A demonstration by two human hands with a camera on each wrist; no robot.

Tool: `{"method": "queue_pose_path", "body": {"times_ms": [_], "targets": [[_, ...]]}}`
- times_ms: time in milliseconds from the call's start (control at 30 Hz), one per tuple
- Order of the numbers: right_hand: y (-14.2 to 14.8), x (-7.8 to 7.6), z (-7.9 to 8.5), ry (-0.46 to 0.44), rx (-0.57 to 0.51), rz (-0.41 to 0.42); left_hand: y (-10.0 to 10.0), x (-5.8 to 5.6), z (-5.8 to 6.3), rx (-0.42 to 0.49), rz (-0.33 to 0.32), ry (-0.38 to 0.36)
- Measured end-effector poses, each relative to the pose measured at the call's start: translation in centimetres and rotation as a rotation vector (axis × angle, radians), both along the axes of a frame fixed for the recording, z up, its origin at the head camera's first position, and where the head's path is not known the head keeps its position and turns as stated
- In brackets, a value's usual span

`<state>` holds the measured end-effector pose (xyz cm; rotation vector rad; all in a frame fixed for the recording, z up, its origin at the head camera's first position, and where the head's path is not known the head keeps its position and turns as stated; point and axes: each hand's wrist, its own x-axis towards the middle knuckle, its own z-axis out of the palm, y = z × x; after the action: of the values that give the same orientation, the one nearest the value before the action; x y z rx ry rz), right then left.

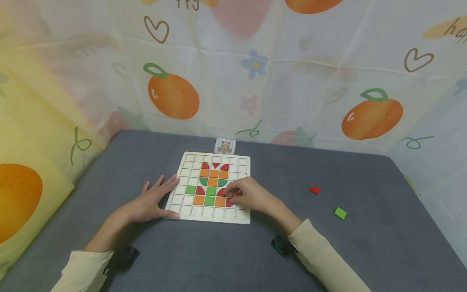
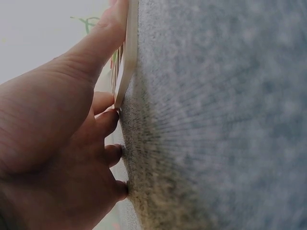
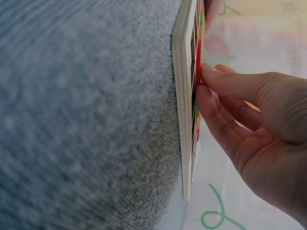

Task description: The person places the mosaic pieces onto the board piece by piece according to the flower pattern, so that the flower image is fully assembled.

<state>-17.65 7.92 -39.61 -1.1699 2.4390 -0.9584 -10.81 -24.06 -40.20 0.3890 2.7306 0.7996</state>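
Note:
A white grid board (image 1: 204,213) lies on the table, bearing red, orange and green tiles in a flower-like pattern. My left hand (image 1: 148,203) rests at its left side, fingers spread along the edge and thumb on the near left corner. In the left wrist view, thumb and fingertips touch the board's rim (image 2: 127,72). My right hand (image 1: 251,195) is over the right part of the pattern, thumb and forefinger pinching a rounded red tile (image 1: 229,202) at the board's surface. The right wrist view shows these fingertips (image 3: 207,72) right at a red edge; they hide part of the tile.
A small printed pattern card (image 1: 225,146) lies just behind the board. To the right on the grey table (image 1: 292,170) are a loose red tile (image 1: 315,190) and a green square tile (image 1: 341,213). A fruit-print curtain (image 1: 219,81) hangs along the back.

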Motion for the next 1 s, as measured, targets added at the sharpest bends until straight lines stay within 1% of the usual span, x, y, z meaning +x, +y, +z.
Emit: {"method": "queue_pose_path", "body": {"times_ms": [267, 467, 733, 1000], "targets": [[0.1, 0.0, 0.3, 0.001, 0.008, -0.005, -0.2, 0.0, 0.1, 0.001, -0.006, 0.005], [1.3, 0.1, 0.6, -0.025, 0.012, -0.040, -0.1, 0.0, 0.1, 0.001, -0.005, -0.006], [4.3, -0.1, 0.6, -0.005, 0.042, -0.124, -0.1, -0.1, 0.1, 0.003, -0.003, -0.011], [9.0, -0.8, 0.5, 0.036, 0.028, -0.195, 0.0, -0.1, 0.0, -0.001, -0.011, -0.009]]}}
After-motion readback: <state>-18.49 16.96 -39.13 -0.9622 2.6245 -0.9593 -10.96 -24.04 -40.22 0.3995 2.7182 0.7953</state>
